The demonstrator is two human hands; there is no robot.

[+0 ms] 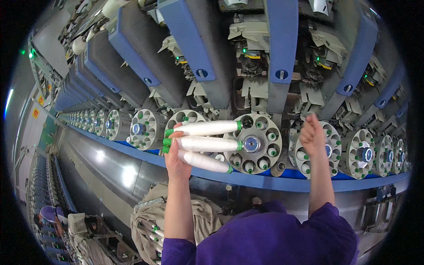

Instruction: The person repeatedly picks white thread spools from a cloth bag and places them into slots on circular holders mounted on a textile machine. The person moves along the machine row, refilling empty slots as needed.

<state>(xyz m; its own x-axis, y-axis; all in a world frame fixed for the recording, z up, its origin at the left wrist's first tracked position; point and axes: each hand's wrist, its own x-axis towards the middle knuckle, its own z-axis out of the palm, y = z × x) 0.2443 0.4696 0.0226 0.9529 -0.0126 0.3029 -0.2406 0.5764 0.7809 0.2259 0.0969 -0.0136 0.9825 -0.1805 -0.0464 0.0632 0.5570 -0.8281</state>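
My left hand (176,159) is closed around three white yarn bobbins (204,143) with green tube ends. They fan out to the right, their far ends in front of a round bobbin magazine (252,166). Green-tipped bobbins sit in several of its pockets around a blue and silver hub (251,144). My right hand (312,134), raised in front of another round magazine (338,154) on the right, has its fingers curled in. Whatever it may hold is hidden or too fine to make out.
A row of round magazines runs along a blue rail (282,182) below grey and blue machine units (282,48). Below my left forearm stands a cloth-lined container (152,198) with more bobbins. Another person (53,214) is at the lower left, beside a cloth-draped cart (81,234).
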